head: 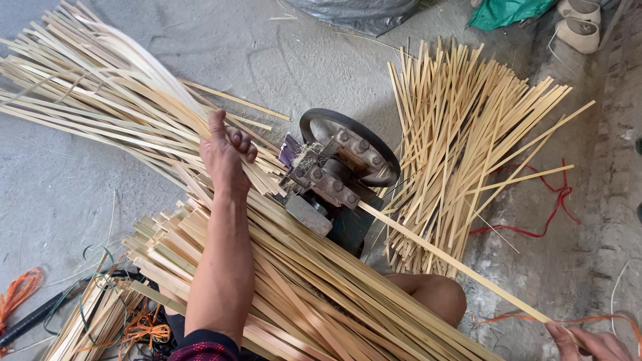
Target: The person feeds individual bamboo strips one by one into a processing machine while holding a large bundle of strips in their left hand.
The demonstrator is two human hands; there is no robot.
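Note:
My left hand (pixel 224 150) is closed around a thick sheaf of pale bamboo strips (pixel 100 93) that fans out to the upper left over the concrete floor. The sheaf's near end lies against a small dark metal splitting machine (pixel 338 170) with a round wheel and bolted rollers. One long bamboo strip (pixel 455 264) runs out of the machine toward the lower right. My right hand (pixel 592 344) pinches that strip's end at the frame's bottom right corner. A big pile of strips (pixel 301 294) lies across my lap.
A heap of cut strips (pixel 461 134) lies right of the machine. A red cord (pixel 555 207) curls on the floor beside it. Orange and green straps (pixel 134 327) lie lower left. Pale shoes (pixel 578 23), a green bag (pixel 505 10) and a grey sack (pixel 354 10) sit at the top.

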